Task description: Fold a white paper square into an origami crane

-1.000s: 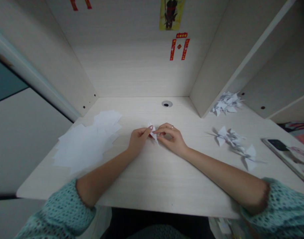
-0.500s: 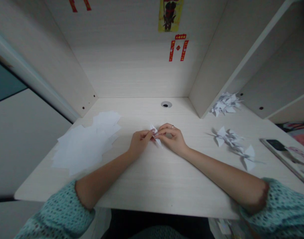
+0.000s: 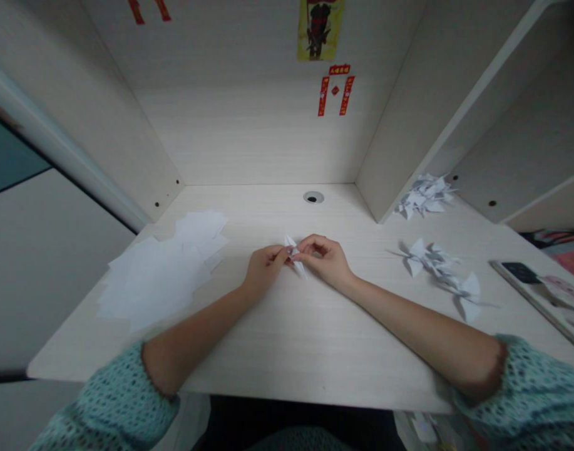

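Observation:
A small folded white paper piece [image 3: 300, 268] is held just above the middle of the desk, its pointed tips showing above and below my fingers. My left hand [image 3: 264, 266] pinches it from the left between thumb and fingers. From the right, my right hand [image 3: 328, 258] grips it with thumb and forefinger. Fingers cover the paper's centre, so its folds there are hidden. To the left lie loose white paper sheets [image 3: 162, 272], spread in an overlapping pile. Several folded paper cranes [image 3: 437, 266] rest on the right side.
Behind the right partition [image 3: 399, 144] sits a heap of folded paper [image 3: 426, 195]. A phone [image 3: 540, 297] lies near the desk's right edge. A round cable hole [image 3: 313, 197] is set in the desk [image 3: 287, 351] near the back wall.
My right fingers have shifted slightly on the folded paper, with the knuckles turned a little. My left hand keeps its pinch in about the same place.

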Tool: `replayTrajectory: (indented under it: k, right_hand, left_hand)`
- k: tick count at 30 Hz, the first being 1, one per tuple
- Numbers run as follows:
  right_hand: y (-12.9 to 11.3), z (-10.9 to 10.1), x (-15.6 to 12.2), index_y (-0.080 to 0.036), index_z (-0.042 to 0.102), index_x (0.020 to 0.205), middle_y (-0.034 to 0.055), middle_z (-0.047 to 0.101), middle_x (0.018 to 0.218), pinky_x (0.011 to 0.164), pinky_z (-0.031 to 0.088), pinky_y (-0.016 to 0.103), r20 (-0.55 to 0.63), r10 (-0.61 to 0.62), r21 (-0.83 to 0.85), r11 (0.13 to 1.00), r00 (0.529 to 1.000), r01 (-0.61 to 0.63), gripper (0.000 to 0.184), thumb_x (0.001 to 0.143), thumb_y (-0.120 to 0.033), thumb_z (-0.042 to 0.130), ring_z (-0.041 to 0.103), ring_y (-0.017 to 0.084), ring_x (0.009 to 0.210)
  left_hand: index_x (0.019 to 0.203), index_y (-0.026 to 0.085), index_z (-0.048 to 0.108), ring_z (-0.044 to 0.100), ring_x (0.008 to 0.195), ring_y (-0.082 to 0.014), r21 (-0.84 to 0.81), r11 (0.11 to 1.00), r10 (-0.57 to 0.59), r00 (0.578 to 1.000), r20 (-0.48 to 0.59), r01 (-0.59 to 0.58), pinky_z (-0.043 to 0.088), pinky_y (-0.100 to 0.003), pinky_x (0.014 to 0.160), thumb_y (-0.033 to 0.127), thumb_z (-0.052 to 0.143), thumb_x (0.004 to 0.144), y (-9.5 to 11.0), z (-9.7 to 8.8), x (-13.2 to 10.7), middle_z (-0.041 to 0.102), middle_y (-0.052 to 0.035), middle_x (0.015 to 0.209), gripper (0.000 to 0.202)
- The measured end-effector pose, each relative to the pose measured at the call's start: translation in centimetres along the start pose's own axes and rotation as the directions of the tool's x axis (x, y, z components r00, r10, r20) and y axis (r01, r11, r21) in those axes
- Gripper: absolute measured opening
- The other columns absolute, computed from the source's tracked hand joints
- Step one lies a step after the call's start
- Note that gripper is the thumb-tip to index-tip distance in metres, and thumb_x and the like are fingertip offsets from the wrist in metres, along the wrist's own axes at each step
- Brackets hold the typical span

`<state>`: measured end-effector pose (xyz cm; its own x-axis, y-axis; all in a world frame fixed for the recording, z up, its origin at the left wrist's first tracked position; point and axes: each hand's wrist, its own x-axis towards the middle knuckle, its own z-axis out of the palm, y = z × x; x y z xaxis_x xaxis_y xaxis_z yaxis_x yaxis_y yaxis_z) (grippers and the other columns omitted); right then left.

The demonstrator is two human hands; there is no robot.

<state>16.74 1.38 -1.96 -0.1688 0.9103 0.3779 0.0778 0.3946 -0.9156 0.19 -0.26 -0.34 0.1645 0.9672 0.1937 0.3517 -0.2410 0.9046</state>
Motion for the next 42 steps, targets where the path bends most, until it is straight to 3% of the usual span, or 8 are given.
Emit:
replayTrajectory:
  k: [6,13,19,25,30,42]
  right_hand:
    - [0.3,0.11,0.14,-0.022,0.071,0.072,0.0045,0.067,0.077,0.071,0.047,0.032,-0.027,-0.025,0.046,0.999,0.999,0.027,0.015,0.072,-0.036,0.071,0.06,0.017,0.074]
    - [0.4,0.08,-0.03,-0.018,0.071,0.083,0.0048,0.069,0.072,0.061,0.047,0.029,-0.007,0.144,0.118,0.983,0.99,-0.142,0.028,0.068,-0.042,0.074,0.061,0.016,0.063]
    - [-0.02,0.07,0.06,-0.017,0.071,0.074,0.0054,0.067,0.073,0.063,0.047,0.029,-0.037,0.072,0.058,0.996,0.997,-0.07,0.024,0.068,-0.04,0.074,0.059,0.015,0.066]
    - [0.0,0.42,0.06,-0.018,0.07,0.092,0.0027,0.066,0.07,0.057,0.046,0.027,0.008,0.144,0.117,0.983,0.989,-0.144,0.034,0.068,-0.042,0.075,0.057,0.013,0.059]
    - [0.09,0.35,-0.03,-0.021,0.073,0.069,0.006,0.07,0.075,0.066,0.048,0.031,0.02,0.038,0.028,0.999,0.999,-0.039,0.019,0.073,-0.039,0.07,0.062,0.018,0.072]
    - [-0.32,0.18,-0.09,-0.022,0.076,0.077,0.0071,0.07,0.079,0.069,0.049,0.033,0.039,-0.021,0.007,1.0,0.999,0.021,0.014,0.077,-0.034,0.068,0.063,0.018,0.074]
  left_hand:
    - [0.066,0.018,0.067,0.063,0.068,-0.0176,-0.001,1.0,0.007,1.0,-0.008,-0.007,0.046,-0.027,0.069,0.047,0.048,0.084,-0.45,-0.01,0.01,0.069,-0.0032,0.068,0.039]
    - [0.071,0.018,0.067,0.063,0.072,-0.0183,0.034,0.999,0.031,0.999,0.01,-0.031,0.046,-0.028,0.073,0.045,0.045,0.086,-0.88,-0.04,0.06,0.069,-0.0036,0.069,0.038]
    - [0.071,0.018,0.068,0.063,0.068,-0.0169,0.05,0.999,0.022,1.0,0.001,-0.022,0.045,-0.025,0.067,0.047,0.05,0.083,-0.3,0.01,0.0,0.069,-0.0023,0.068,0.036]
    - [0.066,0.017,0.069,0.062,0.068,-0.0173,-0.023,0.999,-0.042,0.999,-0.034,0.042,0.045,-0.026,0.067,0.048,0.053,0.081,-0.29,0.07,0.02,0.069,-0.0029,0.067,0.038]
    - [0.07,0.017,0.073,0.062,0.066,-0.0173,-0.091,0.991,-0.098,0.995,-0.036,0.094,0.046,-0.026,0.066,0.05,0.053,0.081,-0.82,0.19,0.29,0.07,-0.0034,0.067,0.041]
    - [0.077,0.018,0.075,0.061,0.063,-0.0154,-0.101,0.986,-0.136,0.991,0.008,0.136,0.045,-0.025,0.064,0.052,0.056,0.079,-0.93,0.02,0.38,0.068,-0.0025,0.063,0.039]
